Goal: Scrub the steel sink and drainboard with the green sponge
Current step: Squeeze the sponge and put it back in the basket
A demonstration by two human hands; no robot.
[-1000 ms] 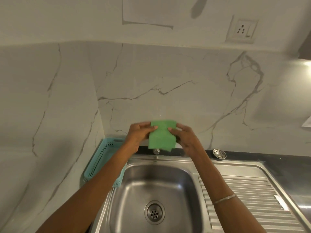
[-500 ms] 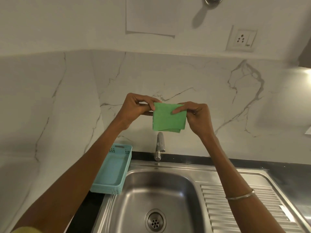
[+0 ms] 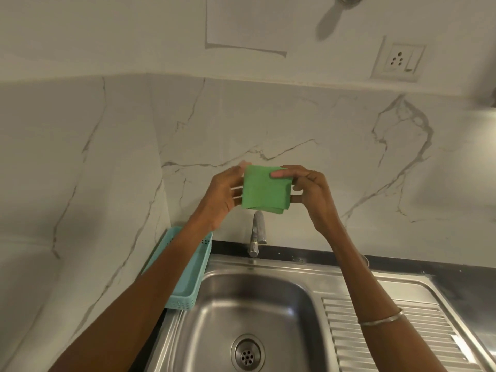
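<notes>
Sink (image 3: 249,304) of steel fills the lower frame below us, its basin dry-looking and dull grey, with the round perforated drain (image 3: 247,352) near the bottom edge. Marble-veined wall (image 3: 335,146) rises behind it, wider than anything else we see, but we note the sink first as our subject. Ribbed drainboard (image 3: 386,334) runs off to the right of the basin, joined to it. Turquoise plastic basket (image 3: 188,280) stands on the dark counter just left of the basin, partly crossed by our left forearm. Chrome tap (image 3: 257,234) rises from the sink's back rim, directly under what we hold. Wall socket (image 3: 397,60) sits high on the right. Green sponge (image 3: 265,190), thin and folded into a rough square with layered lower edges, is held up in the air in front of the wall, above the tap and well clear of the steel. Our left hand (image 3: 222,197) holds its left edge, fingers behind it. Our right hand (image 3: 311,191) pinches its upper right corner, one finger laid over the front. A thin metal bangle (image 3: 381,318) circles our right wrist.
</notes>
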